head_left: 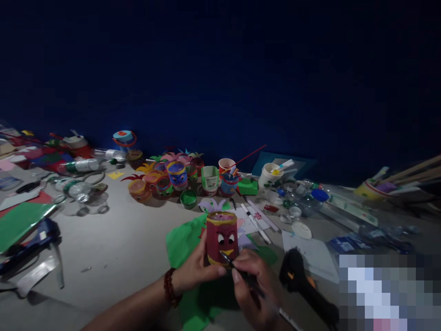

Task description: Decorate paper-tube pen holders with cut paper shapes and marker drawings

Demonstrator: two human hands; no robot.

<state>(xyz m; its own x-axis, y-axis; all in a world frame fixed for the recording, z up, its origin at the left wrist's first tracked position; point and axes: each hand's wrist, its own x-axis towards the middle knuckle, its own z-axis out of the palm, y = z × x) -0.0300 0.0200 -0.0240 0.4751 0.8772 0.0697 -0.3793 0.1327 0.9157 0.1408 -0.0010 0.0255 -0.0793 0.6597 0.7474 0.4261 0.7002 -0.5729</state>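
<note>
A dark red cup point(214, 239) with yellow bands, two eyes, slanted brows and a yellow mouth stands upright over green paper. My left hand point(196, 264) is closed round its left side and base, with a beaded bracelet point(169, 287) on the wrist. In my right hand point(255, 285) is a dark, slim pen point(254, 286), gripped between thumb and fingers. The pen's tip meets the cup front at the yellow mouth. Beneath both hands lies the green paper point(181, 239).
Several decorated cups point(177, 174) stand at the back centre. Markers point(255, 223) lie behind my right hand. A black glue gun point(296, 276) sits at the right, a blue one point(44, 236) at the left. Plastic bottles point(74, 187) lie on both sides.
</note>
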